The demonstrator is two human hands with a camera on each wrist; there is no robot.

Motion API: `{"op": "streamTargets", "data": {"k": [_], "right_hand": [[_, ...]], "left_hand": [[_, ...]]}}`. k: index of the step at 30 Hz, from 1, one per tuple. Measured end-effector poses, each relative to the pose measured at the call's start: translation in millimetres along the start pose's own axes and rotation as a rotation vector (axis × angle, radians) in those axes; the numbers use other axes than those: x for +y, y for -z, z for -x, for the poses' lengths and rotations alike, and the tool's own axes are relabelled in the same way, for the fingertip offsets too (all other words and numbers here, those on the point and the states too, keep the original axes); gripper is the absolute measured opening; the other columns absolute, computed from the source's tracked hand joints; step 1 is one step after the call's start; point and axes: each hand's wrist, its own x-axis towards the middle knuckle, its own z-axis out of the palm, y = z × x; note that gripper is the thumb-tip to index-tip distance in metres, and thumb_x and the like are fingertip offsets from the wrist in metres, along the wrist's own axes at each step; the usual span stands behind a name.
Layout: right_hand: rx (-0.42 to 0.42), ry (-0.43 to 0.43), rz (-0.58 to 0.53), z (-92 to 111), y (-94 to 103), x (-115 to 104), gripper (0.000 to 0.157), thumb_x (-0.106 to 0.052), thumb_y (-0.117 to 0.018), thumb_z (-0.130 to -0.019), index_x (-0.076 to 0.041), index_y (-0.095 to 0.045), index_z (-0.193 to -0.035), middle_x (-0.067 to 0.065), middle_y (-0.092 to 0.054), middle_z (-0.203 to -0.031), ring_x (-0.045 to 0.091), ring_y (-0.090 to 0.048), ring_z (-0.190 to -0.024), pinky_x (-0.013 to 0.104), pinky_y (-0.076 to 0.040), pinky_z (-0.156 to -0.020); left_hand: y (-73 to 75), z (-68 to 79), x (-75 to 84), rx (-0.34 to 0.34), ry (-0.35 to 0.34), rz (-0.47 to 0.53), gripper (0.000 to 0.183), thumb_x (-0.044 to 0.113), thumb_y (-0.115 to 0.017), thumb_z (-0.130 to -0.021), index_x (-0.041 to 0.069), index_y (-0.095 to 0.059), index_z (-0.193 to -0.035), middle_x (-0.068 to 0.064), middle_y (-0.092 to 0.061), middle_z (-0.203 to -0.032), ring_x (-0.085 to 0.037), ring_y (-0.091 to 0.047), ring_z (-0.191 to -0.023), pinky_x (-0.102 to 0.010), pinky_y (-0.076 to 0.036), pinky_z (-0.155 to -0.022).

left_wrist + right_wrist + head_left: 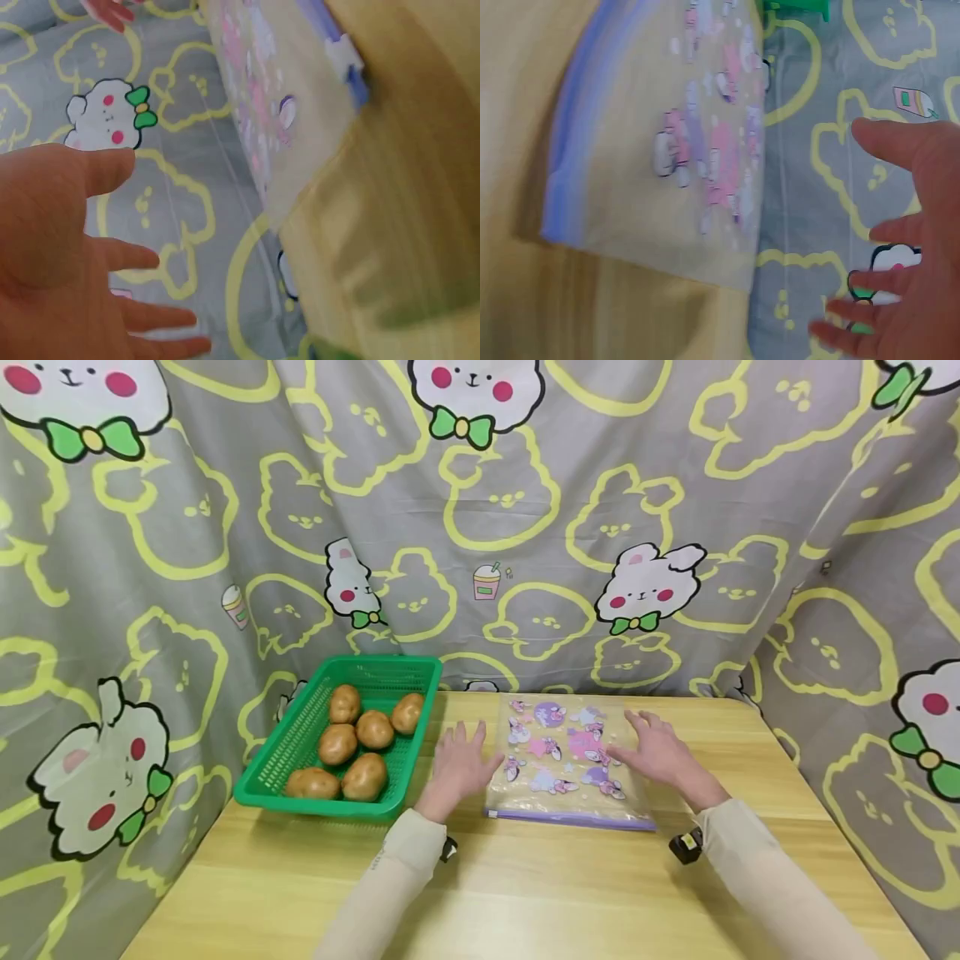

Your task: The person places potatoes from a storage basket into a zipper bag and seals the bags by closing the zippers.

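A clear zip bag (555, 760) printed with pink and purple cartoon figures lies flat on the wooden table, its purple zip edge (570, 819) toward me. My left hand (459, 766) is spread between the bag and a green basket, fingers straight and holding nothing. On the other side, my right hand (660, 752) hovers by the bag's right edge, its fingers extended and its thumb overlapping the bag in the head view. Both wrist views show empty palms, with the bag's slider (345, 56) visible in the left one.
The green basket (251, 785) stands at the left of the table, with several brown potatoes (365, 777) in it. A grey curtain (525, 635) with yellow cartoon outlines hangs behind the table and along both sides. Bare wood (540, 893) shows in front of the bag.
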Motion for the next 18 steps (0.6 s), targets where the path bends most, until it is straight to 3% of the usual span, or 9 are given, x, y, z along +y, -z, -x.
{"op": "streamTargets", "data": {"k": [6, 10, 13, 18], "right_hand": [[-0.029, 0.225, -0.097, 7.3, -15.0, 7.9, 0.051, -0.027, -0.068, -0.088, 0.003, -0.054, -0.127, 0.022, -0.054, -0.118, 0.04, -0.053, -0.105, 0.052, -0.045, -0.086], [-0.053, 0.357, -0.098, 14.6, -26.7, 4.5, 0.032, -0.019, -0.072, -0.084, -0.003, -0.065, -0.111, 0.011, -0.061, -0.102, 0.027, -0.058, -0.089, 0.041, -0.049, -0.075], [-0.091, 0.4, -0.115, 21.5, -34.3, 0.2, 0.027, -0.019, -0.072, -0.084, -0.005, -0.066, -0.106, 0.007, -0.062, -0.1, 0.023, -0.059, -0.086, 0.038, -0.05, -0.073], [-0.163, 0.448, -0.131, 29.7, -43.5, -5.2, 0.031, -0.022, -0.073, -0.084, -0.005, -0.064, -0.107, 0.006, -0.061, -0.101, 0.022, -0.06, -0.089, 0.039, -0.051, -0.076]], "left_hand": [[-10.5, 5.6, 0.4, -0.039, -0.269, 0.078, 0.052, 0.035, -0.059, -0.092, 0.006, -0.05, -0.135, -0.021, -0.048, -0.134, -0.036, -0.044, -0.122, -0.049, -0.036, -0.101], [-22.7, 9.1, 5.6, -0.109, -0.422, 0.109, 0.039, 0.028, -0.065, -0.09, 0.007, -0.061, -0.122, -0.012, -0.056, -0.123, -0.028, -0.052, -0.115, -0.038, -0.041, -0.099], [-30.7, 11.0, 11.2, -0.167, -0.495, 0.112, 0.032, 0.027, -0.067, -0.089, 0.009, -0.064, -0.116, -0.006, -0.058, -0.117, -0.022, -0.055, -0.111, -0.031, -0.043, -0.096], [-37.2, 11.3, 17.5, -0.226, -0.548, 0.101, 0.033, 0.028, -0.073, -0.084, 0.014, -0.065, -0.113, 0.0, -0.06, -0.109, -0.014, -0.056, -0.1, -0.026, -0.045, -0.089]]}}
